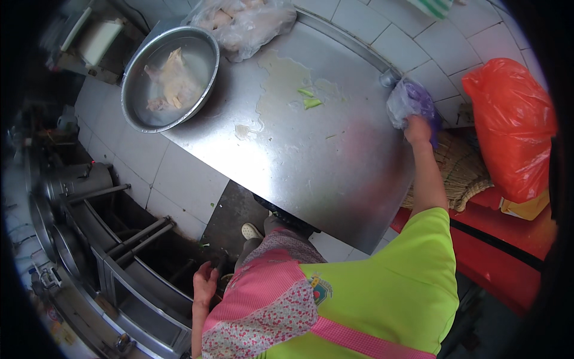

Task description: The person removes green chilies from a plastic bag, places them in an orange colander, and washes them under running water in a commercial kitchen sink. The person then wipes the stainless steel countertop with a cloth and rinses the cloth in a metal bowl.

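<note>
My right hand (418, 130) is at the far right end of the steel table (314, 161), gripping a bunched bundle of clear and purple plastic bags (411, 101); its fingertips are hidden in the film. Down by my left side hangs my left hand (206, 282), empty, its fingers loosely bent and apart. A plucked bird carcass (176, 80) lies in water in a large metal basin (214, 74) at the table's left end. Beside the basin, a clear plastic bag (251, 29) holds more pale raw meat.
Green vegetable scraps (312, 103) and a puddle (284, 74) are on the tabletop. To the right, a straw broom head (457, 170) and a full red plastic bag (511, 125) rest near a red surface (515, 233). A steel stove frame (134, 287) stands at left.
</note>
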A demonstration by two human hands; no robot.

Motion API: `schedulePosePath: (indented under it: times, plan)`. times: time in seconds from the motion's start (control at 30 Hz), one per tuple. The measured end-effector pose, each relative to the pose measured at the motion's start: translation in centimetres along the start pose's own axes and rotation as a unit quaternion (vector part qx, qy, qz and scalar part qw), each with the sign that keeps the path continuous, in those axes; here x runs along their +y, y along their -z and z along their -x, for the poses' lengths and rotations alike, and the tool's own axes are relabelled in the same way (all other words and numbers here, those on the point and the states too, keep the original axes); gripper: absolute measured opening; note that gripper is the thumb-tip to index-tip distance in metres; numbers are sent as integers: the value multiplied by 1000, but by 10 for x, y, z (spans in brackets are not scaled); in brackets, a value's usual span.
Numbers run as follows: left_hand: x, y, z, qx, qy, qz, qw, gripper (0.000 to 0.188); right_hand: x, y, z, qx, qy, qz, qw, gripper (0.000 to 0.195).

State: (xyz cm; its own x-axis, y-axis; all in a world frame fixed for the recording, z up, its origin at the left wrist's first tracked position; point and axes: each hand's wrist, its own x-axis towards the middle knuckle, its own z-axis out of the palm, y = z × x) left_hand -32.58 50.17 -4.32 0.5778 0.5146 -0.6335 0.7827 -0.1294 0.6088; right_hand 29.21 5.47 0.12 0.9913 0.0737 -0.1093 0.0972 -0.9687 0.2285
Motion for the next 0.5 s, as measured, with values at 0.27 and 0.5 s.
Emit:
schedulePosePath:
  times: [0.27,0.5]
  plan:
    - [8,6,-16,11,-46,-24,999,41,85,-55,2,88,-141,-485,859,23]
    - [17,0,-7,-37,-6,17,999,42,41,-15,31,300,-102,-373,872,34]
